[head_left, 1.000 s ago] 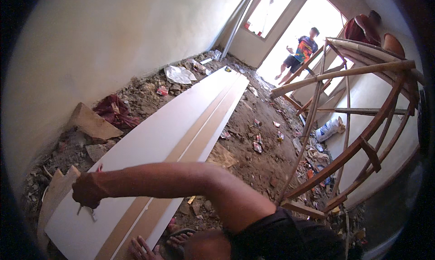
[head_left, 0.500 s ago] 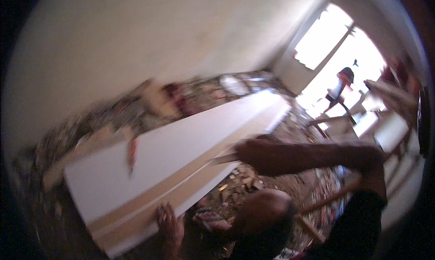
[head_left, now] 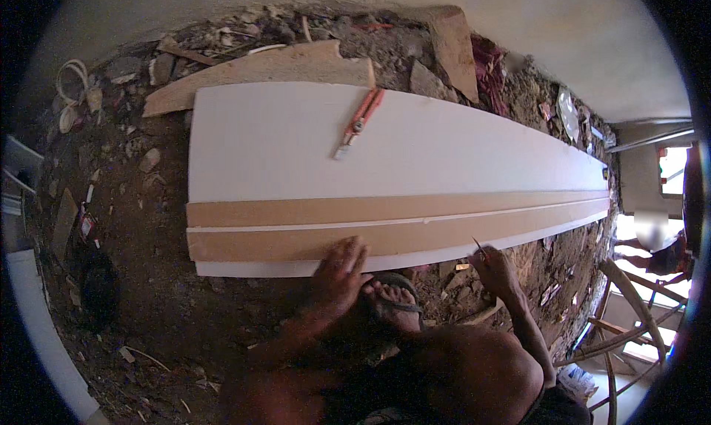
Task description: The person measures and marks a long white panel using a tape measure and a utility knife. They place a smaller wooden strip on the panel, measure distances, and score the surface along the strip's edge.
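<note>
A long white board (head_left: 266, 140) lies on the ground before me, with two tan strips (head_left: 259, 244) running along its near side and a narrow white line between them. My left hand (head_left: 342, 277) rests with fingers extended on the nearer strip. Just off the board's near edge, my right hand (head_left: 498, 271) is closed around a thin pencil-like stick (head_left: 477, 243), its point upward; most of the stick is hidden by the fingers. On the white surface beyond the strips lies a red utility knife (head_left: 359, 125), out of both hands' grasp.
A rough tan offcut (head_left: 259, 69) lies along the board's far edge, and another wood piece (head_left: 454, 53) leans near the wall. Rubble and dirt (head_left: 141, 277) surround the board. My sandalled foot (head_left: 396, 303) is close to its near edge. Another person (head_left: 659, 251) and wooden poles (head_left: 637, 306) are at right.
My view has turned, so the board now runs nearly level across it. My right hand has drawn back from over the strips to beside the near edge. The knife still lies on the board.
</note>
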`<state>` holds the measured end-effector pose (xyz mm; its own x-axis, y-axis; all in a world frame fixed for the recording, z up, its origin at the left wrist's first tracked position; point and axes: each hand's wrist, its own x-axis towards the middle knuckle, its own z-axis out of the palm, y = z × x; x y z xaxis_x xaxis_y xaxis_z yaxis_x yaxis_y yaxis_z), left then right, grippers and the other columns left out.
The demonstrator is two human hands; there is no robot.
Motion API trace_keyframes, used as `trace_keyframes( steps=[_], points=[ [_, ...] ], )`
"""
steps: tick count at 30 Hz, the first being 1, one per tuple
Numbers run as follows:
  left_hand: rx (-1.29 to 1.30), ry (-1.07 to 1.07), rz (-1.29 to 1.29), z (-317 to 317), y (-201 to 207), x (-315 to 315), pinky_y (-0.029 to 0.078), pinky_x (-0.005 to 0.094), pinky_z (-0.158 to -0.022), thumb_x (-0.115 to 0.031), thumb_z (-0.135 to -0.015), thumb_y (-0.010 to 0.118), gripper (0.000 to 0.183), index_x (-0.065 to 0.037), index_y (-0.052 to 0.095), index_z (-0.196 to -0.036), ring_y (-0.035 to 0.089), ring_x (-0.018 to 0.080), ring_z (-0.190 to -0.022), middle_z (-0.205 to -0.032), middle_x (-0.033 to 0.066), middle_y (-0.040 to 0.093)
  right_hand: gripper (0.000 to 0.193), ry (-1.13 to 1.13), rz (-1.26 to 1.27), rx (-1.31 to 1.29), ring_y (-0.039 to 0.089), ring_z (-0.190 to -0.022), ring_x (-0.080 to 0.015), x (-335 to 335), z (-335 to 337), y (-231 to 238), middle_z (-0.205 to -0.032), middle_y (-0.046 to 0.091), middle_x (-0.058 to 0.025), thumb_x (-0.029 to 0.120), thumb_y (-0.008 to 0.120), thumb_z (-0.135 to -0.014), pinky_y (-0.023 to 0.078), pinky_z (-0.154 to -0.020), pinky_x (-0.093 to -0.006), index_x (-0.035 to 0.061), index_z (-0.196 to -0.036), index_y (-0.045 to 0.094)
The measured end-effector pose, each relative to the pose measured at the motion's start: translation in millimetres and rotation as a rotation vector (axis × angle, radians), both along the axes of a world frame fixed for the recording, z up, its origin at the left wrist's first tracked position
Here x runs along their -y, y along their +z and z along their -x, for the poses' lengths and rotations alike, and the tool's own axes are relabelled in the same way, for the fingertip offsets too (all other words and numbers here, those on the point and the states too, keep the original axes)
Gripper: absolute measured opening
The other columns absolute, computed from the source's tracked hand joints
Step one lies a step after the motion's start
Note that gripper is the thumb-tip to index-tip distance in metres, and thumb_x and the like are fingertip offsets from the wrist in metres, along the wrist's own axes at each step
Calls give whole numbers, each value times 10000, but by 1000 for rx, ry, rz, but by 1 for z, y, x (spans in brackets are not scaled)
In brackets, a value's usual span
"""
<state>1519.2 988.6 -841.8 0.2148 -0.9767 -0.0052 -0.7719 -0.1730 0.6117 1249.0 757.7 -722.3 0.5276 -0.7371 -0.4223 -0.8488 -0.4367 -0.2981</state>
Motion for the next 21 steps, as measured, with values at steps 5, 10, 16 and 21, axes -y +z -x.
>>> trace_keyframes(
  steps=[5,10,16,21],
  points=[
    [-169,62,-268,-76,94,-26,325,501,-1120,-415,-866,706,730,44,456,-1376,391,421,-1344,-1406,264,443,231,-29,-60,41,635,-722,-320,67,-19,-52,-769,638,-176,237,707,-886,483,-648,-423,20,-905,632],
    [-172,337,-599,-114,142,-18,289,536,-1131,-545,-811,720,1040,101,228,-1462,280,468,-1389,-1458,334,300,178,197,-83,9,630,-721,-317,109,-4,-83,-779,621,-178,137,719,-828,478,-635,-416,-27,-862,658],
    [-32,651,-632,-53,91,-5,204,639,-1128,-702,-648,767,1413,141,-11,-1473,105,571,-1414,-1509,419,44,290,424,137,220,487,-573,-390,109,2,-108,-652,472,-176,99,697,-800,373,-521,-450,24,-715,429],
    [-31,820,-499,-24,45,18,203,669,-1112,-679,-558,829,1512,141,-44,-1480,-19,572,-1434,-1525,418,-60,268,648,115,2,521,-668,-353,134,21,-121,-735,501,-160,149,746,-793,419,-608,-465,6,-817,520]
  ],
)
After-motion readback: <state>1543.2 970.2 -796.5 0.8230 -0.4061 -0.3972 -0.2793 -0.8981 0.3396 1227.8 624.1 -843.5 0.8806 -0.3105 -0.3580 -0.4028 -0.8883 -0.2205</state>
